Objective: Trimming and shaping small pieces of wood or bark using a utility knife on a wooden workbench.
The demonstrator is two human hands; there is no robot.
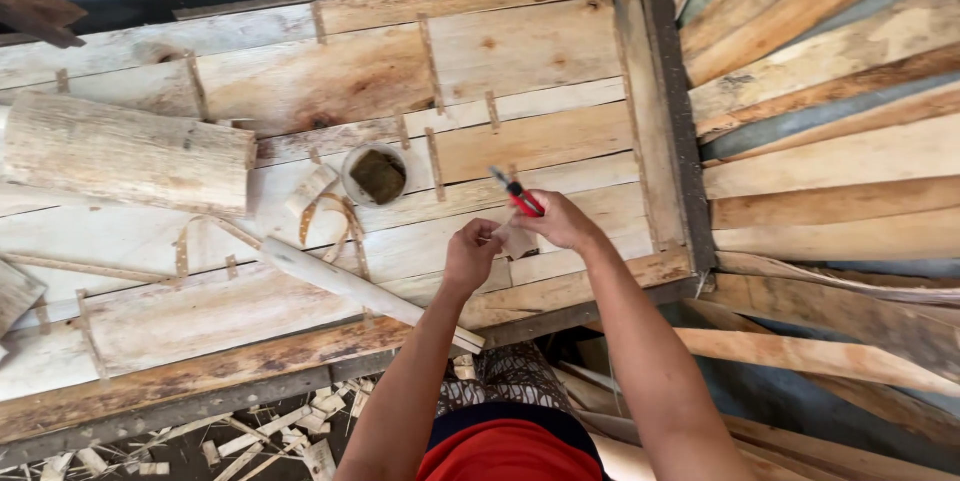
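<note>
Workbench: a rough pale plank table [520, 61] with a dark frame carries all items.
Log section: a bark-stripped round billet [120, 153] lies at the left, well apart from the hands.
Rod: a long pale wooden stick [365, 293] lies diagonally near the front edge.
Pot: a small round container with dark contents [376, 175] stands just beside curled shavings.
Right hand: right hand [562, 221] grips a red-handled utility knife [518, 195], blade end pointing away.
Left hand: left hand [470, 253] pinches a small thin wood piece [517, 239] above the table.
Technique: judged best to pare with shallow strokes, keeping the holding fingers behind the edge.
</note>
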